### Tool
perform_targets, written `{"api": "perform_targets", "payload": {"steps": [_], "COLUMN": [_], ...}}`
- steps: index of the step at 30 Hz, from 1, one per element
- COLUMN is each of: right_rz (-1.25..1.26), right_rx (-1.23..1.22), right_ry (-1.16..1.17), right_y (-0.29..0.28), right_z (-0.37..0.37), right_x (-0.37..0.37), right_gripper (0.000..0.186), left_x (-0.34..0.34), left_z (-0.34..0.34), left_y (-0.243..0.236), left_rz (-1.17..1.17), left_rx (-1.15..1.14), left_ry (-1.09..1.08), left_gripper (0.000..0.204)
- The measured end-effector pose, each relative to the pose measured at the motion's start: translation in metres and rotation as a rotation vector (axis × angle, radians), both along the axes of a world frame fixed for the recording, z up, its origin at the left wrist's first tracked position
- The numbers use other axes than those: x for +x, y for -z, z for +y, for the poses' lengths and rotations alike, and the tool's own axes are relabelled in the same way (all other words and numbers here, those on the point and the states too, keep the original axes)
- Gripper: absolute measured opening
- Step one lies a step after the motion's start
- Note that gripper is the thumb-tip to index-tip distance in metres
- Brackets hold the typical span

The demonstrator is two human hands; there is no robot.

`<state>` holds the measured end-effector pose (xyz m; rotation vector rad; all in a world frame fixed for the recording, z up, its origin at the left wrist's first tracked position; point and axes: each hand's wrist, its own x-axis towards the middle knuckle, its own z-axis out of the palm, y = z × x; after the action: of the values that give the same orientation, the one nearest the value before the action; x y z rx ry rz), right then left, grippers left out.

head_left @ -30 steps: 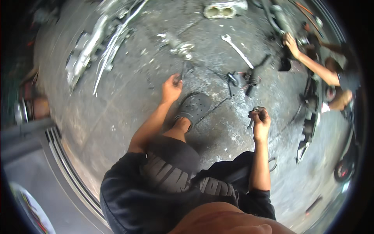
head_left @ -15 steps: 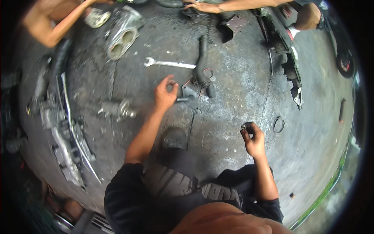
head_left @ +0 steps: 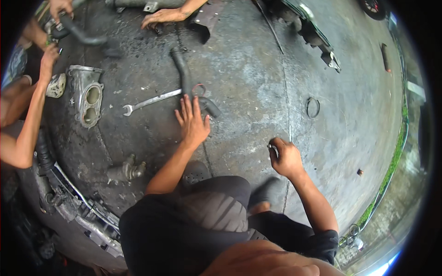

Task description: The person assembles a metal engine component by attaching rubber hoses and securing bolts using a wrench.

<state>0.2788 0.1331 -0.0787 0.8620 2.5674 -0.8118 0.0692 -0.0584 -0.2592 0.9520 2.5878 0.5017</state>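
My left hand is open, fingers spread, reaching over the lower part of a bent black rubber hose on the concrete. I cannot tell whether the fingertips touch it. A combination wrench lies with one end against the hose, and a thin red ring shows beside the bend. Lower on the right, my right hand is closed in a pinch. A small bit of metal peeks out at its fingertips, too small to name. A round black clamp-like ring rests on the floor beyond it.
At left stand a twin-bore metal housing and a metal fitting, with long engine parts below. A co-worker's hand grips another black hose; another hand reaches in beside a brown bracket.
My left hand has gone from curled beside the hose to spread over its lower part. The view has shifted, bringing floor parts lower and leftward. A co-worker's black hose now shows at upper left.
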Motion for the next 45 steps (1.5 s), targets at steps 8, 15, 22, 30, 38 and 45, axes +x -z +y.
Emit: {"api": "perform_targets", "payload": {"steps": [8, 15, 22, 30, 38, 45], "right_rz": [0.139, -0.053, -0.126, -0.145, 0.025, 0.133], "right_rx": [0.11, 0.079, 0.068, -0.038, -0.004, -0.04], "right_ry": [0.122, 0.053, -0.082, -0.078, -0.286, -0.064], "right_y": [0.032, 0.129, 0.154, 0.165, 0.187, 0.173], "right_z": [0.02, 0.03, 0.04, 0.033, 0.063, 0.088], "right_x": [0.011, 0.004, -0.032, -0.052, -0.103, -0.131], "right_gripper": [0.01, 0.014, 0.021, 0.037, 0.048, 0.041], "left_x": [-0.005, 0.003, 0.033, 0.049, 0.011, -0.057], "left_z": [-0.005, -0.018, -0.11, -0.175, -0.202, -0.206], "left_y": [-0.008, -0.013, -0.06, -0.099, -0.124, -0.111], "left_rz": [-0.03, -0.035, -0.056, 0.03, 0.229, 0.26], "left_rx": [0.027, 0.227, 0.248, 0.124, 0.159, 0.205], "left_ry": [0.001, -0.009, -0.084, -0.243, -0.386, -0.515], "left_gripper": [0.094, 0.087, 0.07, 0.065, 0.061, 0.058]}}
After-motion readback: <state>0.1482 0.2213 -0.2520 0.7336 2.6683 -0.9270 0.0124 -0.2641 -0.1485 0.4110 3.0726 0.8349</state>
